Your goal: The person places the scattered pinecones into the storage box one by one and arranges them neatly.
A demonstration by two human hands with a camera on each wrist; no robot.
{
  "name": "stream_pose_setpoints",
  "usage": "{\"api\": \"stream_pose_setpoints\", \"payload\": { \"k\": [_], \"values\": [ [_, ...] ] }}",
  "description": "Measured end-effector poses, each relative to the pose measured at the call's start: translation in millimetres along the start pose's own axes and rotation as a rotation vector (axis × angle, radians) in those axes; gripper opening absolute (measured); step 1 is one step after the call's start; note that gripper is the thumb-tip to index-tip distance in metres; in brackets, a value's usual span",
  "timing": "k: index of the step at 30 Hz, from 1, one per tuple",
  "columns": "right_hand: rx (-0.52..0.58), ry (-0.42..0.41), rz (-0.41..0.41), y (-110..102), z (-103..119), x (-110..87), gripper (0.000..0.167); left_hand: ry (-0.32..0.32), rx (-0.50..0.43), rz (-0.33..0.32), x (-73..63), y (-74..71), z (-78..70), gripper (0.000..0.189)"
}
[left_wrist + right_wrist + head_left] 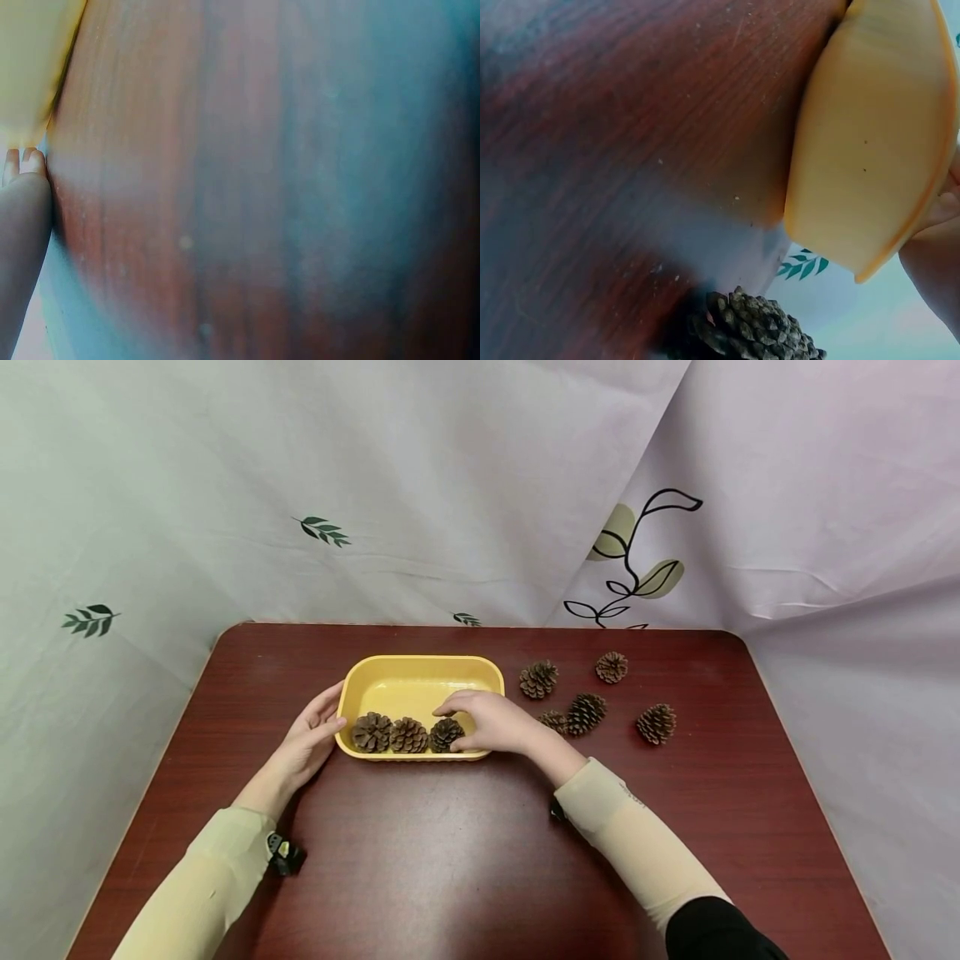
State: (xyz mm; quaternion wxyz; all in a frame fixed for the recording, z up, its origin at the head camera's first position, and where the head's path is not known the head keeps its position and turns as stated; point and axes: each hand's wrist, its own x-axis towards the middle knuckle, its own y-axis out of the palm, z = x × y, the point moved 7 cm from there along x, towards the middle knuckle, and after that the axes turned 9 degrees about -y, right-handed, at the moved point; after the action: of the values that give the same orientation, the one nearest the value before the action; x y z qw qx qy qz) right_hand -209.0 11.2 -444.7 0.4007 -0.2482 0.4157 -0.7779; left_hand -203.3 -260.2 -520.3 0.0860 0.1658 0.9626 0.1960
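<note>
Pinecone (447, 734) by the near wall of a yellow tray (397, 689), under the right hand (491, 720)

In the far half of the tabletop (420, 852), a little left of centre: the tray. In it, a row along the near wall: leftmost pinecone (372, 732) in the near left corner, middle pinecone (408, 736) right against it or nearly so, then the third, toward the right end. Fingers of the right hand curved round that third one, thumb at its near right side, index finger arched over the far side; cannot tell how firmly the tips press. Left hand (307, 732) at the tray's left end, thumb at the rim, other fingers along the outer wall, tray held between.

In the way: the right hand itself, across the tray's right rim (and over a good part of that end in the head view). Just beyond its wrist, a pair close together: a partly hidden pinecone (553, 720) and a larger pinecone (587, 714). Around these: a loose pinecone (538, 680) near the tray's far right corner, a small pinecone (612, 667) toward the far edge, the outermost pinecone (656, 724) well apart to the right. Behind the tabletop, pale cloth (450, 485) with leaf prints (322, 531). At the left wrist, a small dark device (285, 853).
</note>
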Motion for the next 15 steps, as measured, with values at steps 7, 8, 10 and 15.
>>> {"api": "stream_pose_setpoints", "payload": {
  "k": [7, 8, 10, 15],
  "values": [
    [0.071, 0.024, -0.083, -14.6, -4.4, -8.6, 0.053, -0.002, -0.001, -0.006, -0.6, 1.1, -0.7, 0.058],
    [0.079, 0.017, -0.103, -17.3, -5.1, -10.1, 0.052, -0.001, -0.001, -0.005, -0.6, 1.2, -0.7, 0.058],
    [0.084, 0.005, -0.139, -22.6, -6.5, -13.5, 0.051, -0.002, 0.003, -0.007, -0.6, 1.2, -0.6, 0.058],
    [0.110, 0.000, -0.214, -34.7, -12.2, -23.4, 0.048, -0.004, -0.001, -0.007, -0.7, 1.1, -0.3, 0.058]
  ]
}}
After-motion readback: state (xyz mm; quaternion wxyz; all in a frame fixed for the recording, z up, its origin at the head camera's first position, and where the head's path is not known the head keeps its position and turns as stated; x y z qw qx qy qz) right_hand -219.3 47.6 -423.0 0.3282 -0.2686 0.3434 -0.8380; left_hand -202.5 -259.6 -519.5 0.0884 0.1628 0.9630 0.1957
